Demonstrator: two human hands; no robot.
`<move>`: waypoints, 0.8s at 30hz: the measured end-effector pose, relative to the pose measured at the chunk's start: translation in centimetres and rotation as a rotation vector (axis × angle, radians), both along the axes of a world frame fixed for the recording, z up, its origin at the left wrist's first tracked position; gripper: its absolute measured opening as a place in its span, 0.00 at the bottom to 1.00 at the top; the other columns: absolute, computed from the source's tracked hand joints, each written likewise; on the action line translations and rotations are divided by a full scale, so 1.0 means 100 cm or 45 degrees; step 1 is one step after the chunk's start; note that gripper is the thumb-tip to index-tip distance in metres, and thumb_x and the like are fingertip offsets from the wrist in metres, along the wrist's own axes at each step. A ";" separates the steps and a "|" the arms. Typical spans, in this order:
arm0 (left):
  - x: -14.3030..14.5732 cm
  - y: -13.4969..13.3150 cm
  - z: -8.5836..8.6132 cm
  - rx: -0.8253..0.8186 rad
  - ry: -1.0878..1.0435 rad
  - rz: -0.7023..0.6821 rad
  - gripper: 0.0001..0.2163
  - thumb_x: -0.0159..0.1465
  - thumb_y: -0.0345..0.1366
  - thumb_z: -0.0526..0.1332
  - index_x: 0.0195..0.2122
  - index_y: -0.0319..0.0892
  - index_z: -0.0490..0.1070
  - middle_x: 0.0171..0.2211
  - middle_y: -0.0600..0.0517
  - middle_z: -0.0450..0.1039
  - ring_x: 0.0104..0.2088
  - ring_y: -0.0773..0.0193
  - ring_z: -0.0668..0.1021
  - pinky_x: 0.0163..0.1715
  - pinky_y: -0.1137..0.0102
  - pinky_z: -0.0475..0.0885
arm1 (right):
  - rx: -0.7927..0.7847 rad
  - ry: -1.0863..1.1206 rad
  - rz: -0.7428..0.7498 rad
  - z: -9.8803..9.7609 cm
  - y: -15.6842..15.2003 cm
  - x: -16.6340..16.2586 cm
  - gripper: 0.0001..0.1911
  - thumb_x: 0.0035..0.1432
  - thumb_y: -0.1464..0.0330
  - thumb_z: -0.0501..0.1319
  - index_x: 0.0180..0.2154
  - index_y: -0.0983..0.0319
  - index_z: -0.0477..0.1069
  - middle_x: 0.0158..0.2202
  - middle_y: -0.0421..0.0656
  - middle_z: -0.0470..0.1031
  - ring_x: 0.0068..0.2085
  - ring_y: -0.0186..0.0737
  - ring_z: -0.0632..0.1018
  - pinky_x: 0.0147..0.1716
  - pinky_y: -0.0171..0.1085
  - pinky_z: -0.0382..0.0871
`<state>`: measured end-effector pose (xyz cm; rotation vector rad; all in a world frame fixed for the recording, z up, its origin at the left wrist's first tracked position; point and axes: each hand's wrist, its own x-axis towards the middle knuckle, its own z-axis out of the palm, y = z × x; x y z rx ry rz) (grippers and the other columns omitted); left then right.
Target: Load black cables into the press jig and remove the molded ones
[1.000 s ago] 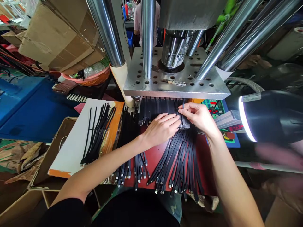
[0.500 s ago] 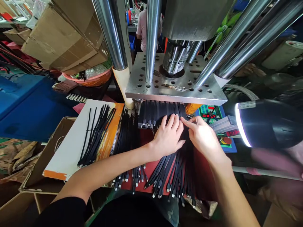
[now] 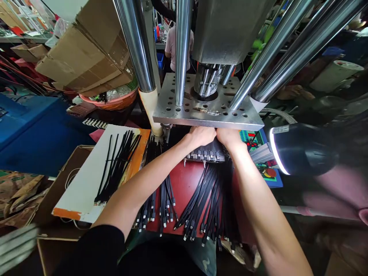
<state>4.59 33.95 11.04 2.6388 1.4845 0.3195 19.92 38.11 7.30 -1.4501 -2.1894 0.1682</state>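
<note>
My left hand [image 3: 199, 137] and my right hand [image 3: 228, 137] reach side by side under the perforated steel plate [image 3: 207, 115] of a press. Both rest on a dark fixture [image 3: 205, 153] that holds a row of black flat cables with metal plugs. Their fingers are hidden beneath the plate. A fan of black cables [image 3: 211, 199] hangs from the fixture over the red table surface [image 3: 188, 182] toward me. Two smaller cable bundles [image 3: 161, 203] lie to the left of it.
A white board [image 3: 86, 180] at the left carries more black cables [image 3: 116, 165]. A black lamp [image 3: 301, 149] with a lit ring juts in from the right. Cardboard boxes [image 3: 83, 57], an orange basket [image 3: 115, 101] and a blue machine [image 3: 31, 134] stand at left. A person [image 3: 172, 44] stands behind.
Both hands have pushed forward from the cable row into the gap under the press plate, and the fixture has slid in with them. The view tilted up slightly.
</note>
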 end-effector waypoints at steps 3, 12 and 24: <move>-0.009 0.001 0.007 0.017 -0.042 -0.018 0.18 0.79 0.32 0.53 0.59 0.31 0.79 0.58 0.38 0.84 0.57 0.51 0.85 0.67 0.57 0.75 | -0.004 0.031 0.014 0.001 -0.017 0.006 0.21 0.76 0.66 0.52 0.58 0.62 0.80 0.45 0.54 0.84 0.47 0.54 0.80 0.53 0.51 0.74; -0.078 -0.231 0.003 -0.424 -0.946 -0.220 0.13 0.78 0.35 0.57 0.54 0.40 0.81 0.51 0.48 0.88 0.52 0.63 0.87 0.59 0.71 0.79 | 0.089 0.252 0.166 -0.019 -0.148 0.054 0.20 0.75 0.52 0.59 0.51 0.55 0.85 0.43 0.48 0.78 0.45 0.51 0.80 0.47 0.49 0.79; -0.132 -0.358 -0.050 -1.001 -1.058 0.405 0.13 0.73 0.47 0.59 0.45 0.63 0.86 0.41 0.58 0.88 0.43 0.54 0.88 0.51 0.60 0.81 | 0.063 0.255 0.160 -0.019 -0.131 0.054 0.26 0.71 0.42 0.62 0.42 0.53 0.89 0.33 0.47 0.78 0.36 0.51 0.79 0.39 0.51 0.78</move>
